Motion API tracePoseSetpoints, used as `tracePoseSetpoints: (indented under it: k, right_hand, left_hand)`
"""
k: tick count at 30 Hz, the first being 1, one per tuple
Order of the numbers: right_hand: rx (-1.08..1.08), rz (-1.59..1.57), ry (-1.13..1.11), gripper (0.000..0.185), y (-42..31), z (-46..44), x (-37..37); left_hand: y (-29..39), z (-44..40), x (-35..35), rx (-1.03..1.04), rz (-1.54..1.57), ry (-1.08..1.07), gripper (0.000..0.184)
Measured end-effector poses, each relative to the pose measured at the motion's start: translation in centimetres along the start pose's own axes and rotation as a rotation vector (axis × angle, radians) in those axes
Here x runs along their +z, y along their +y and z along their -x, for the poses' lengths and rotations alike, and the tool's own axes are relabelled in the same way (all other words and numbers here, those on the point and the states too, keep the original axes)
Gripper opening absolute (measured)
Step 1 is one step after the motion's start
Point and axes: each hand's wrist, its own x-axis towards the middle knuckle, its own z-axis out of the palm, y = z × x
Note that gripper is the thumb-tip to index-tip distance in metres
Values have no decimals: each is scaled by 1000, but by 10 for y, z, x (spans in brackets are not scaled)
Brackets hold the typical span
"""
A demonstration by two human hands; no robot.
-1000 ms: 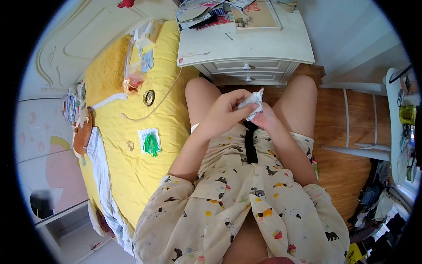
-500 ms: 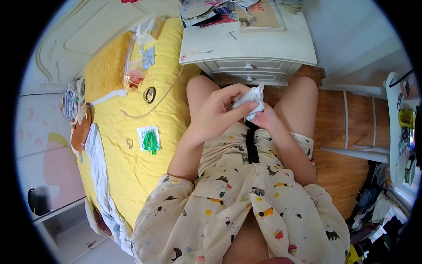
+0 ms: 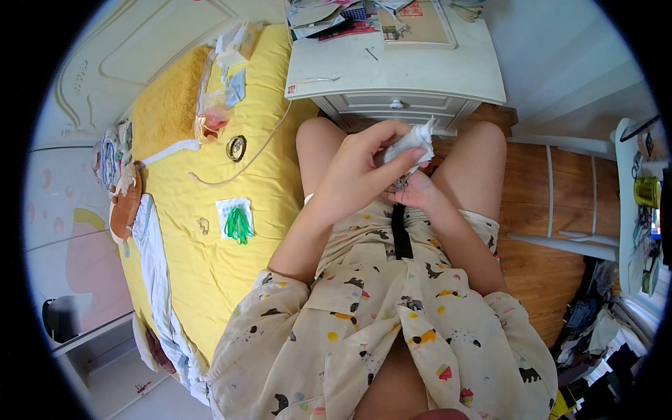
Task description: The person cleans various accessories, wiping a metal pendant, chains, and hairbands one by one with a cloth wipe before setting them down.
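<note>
Above my lap, my left hand (image 3: 365,159) is closed, thumb and fingers pinching a crumpled white tissue-like wrapper (image 3: 407,145). Its ragged top points up and to the right. Just below it, my right hand (image 3: 418,190) is cupped palm up, close under the left. A small, dark grey, chain-like thing (image 3: 399,184) shows between the two hands, resting at the right palm. Its exact kind is too small to make out. The wrapper and the left hand hide most of my right fingers.
On the yellow bed (image 3: 280,210) to the left lie green strings (image 3: 239,225) on a white packet, a dark bracelet (image 3: 236,148), a pale cord (image 3: 241,165) and a tissue box (image 3: 238,43). A white nightstand (image 3: 413,70) ahead bears papers and tweezers (image 3: 318,80).
The left hand has lifted the wrapper slightly up and to the right, away from the right palm. The grey chain-like thing has come into view between the hands.
</note>
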Motion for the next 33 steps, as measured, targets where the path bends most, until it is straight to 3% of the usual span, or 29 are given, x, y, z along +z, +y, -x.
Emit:
tracePoseSetpoints:
  k: [1, 4, 10, 19, 28, 33]
  right_hand:
    - [39, -53, -78, 44, 0, 0, 0]
    - [-119, 188, 250, 44, 8, 2, 16]
    - [-195, 266, 286, 37, 9, 5, 25]
    - [-204, 189, 123, 31, -4, -5, -19]
    - [-232, 201, 257, 31, -1, -3, -3]
    - [-221, 163, 194, 30, -4, -2, -6]
  left_hand:
    - [0, 0, 1, 4, 10, 7, 16]
    - [-1, -1, 1, -24, -8, -6, 16]
    - [-16, 1, -1, -56, -215, -60, 12]
    - [-30, 3, 4, -7, -519, -64, 20]
    - [-43, -5, 6, 3, -583, -64, 21]
    - [-46, -5, 6, -36, -592, -51, 21]
